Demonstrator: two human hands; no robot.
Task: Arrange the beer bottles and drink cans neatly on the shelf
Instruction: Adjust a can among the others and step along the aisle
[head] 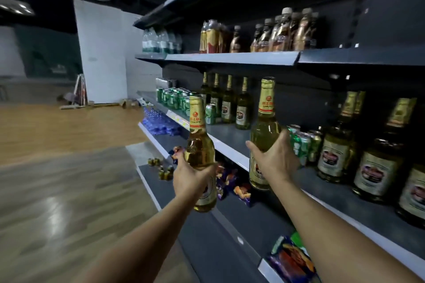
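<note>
While both arms reach toward the shelving, the left hand [192, 178] grips a beer bottle [200, 156] around its lower body, fingers curled round the glass, bottle upright and held in the air in front of the middle shelf [232, 132]. Right hand [272, 159] wraps a second beer bottle [264, 131] from behind at mid-body, thumb and fingers spread round it; bottle upright, its base level with the middle shelf's front edge. Whether the base touches the shelf cannot be told. On that shelf, just right of the right hand: a cluster of green cans [303, 142], then a group of large dark-labelled bottles [377, 167]. Farther left on it: a row of four beer bottles [227, 101] at the back and a block of green cans [177, 99]. Upper shelf [232, 57]: amber bottles [282, 32], clear water bottles [161, 40]. Lower shelf [250, 218]: snack packets [232, 181]. Wooden floor [57, 179] at left.
</note>
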